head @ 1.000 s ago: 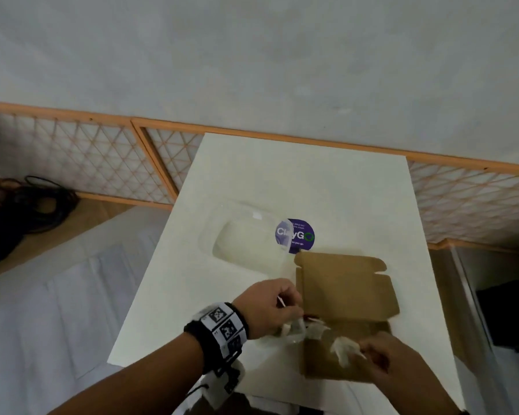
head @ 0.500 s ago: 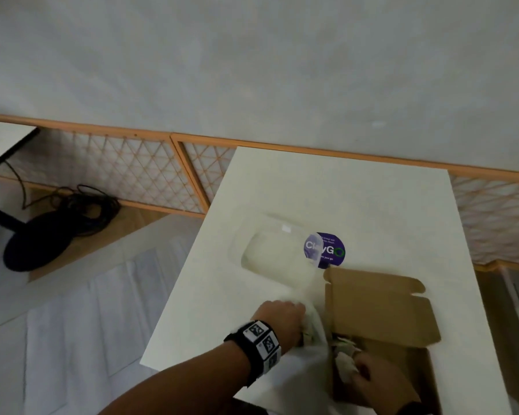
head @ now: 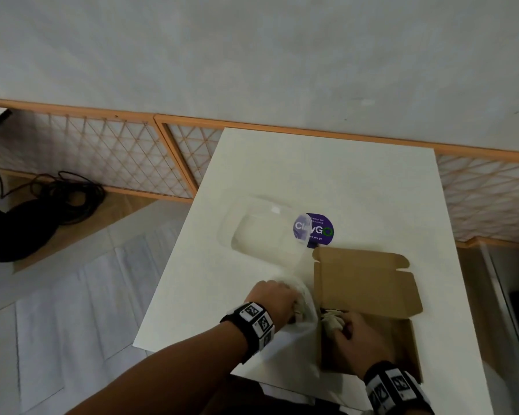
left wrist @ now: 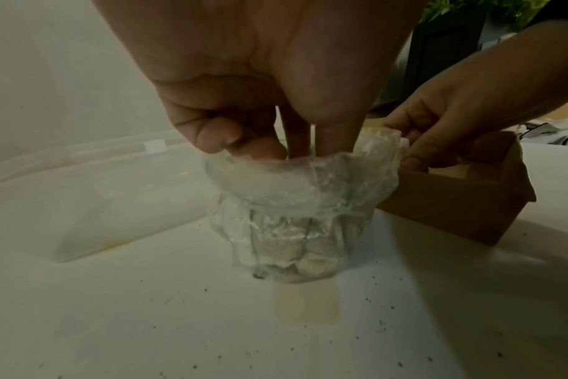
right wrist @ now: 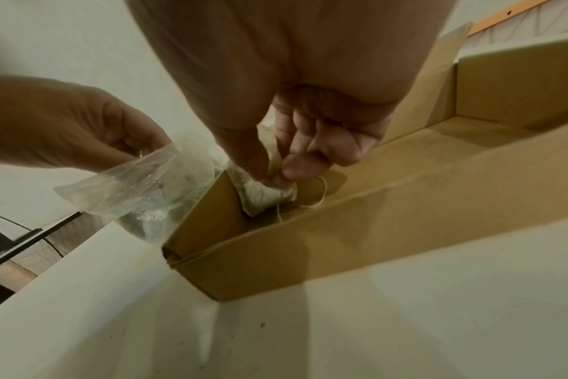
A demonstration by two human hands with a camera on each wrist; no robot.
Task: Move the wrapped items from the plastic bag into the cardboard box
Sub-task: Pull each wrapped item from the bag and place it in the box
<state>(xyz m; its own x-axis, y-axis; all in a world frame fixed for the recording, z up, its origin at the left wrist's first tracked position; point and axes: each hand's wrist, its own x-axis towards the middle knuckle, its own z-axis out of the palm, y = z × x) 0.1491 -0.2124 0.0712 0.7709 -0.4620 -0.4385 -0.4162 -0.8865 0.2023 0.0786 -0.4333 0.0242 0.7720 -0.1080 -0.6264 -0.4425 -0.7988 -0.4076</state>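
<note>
A clear plastic bag [left wrist: 295, 218] with several pale wrapped items [left wrist: 308, 256] inside stands on the white table [head: 327, 181], touching the left wall of an open brown cardboard box [head: 369, 283]. My left hand [head: 277, 301] pinches the bag's rolled rim [right wrist: 114, 184] and holds it upright. My right hand [head: 351, 333] pinches one white wrapped item [right wrist: 266, 195] with a loose string, at the box's left end just inside its wall [right wrist: 211, 218]. The box lid [head: 366, 280] stands folded back.
A clear plastic clamshell container [head: 261, 235] lies behind the bag, partly over a round purple sticker [head: 316, 232]. The table's left edge runs close to the bag. A dark coil of cables [head: 42, 214] lies on the floor to the left.
My right hand has carried the wrapped item from in front of the box down into its left end. My left hand stayed on the bag's rim. The head view shifted left and down.
</note>
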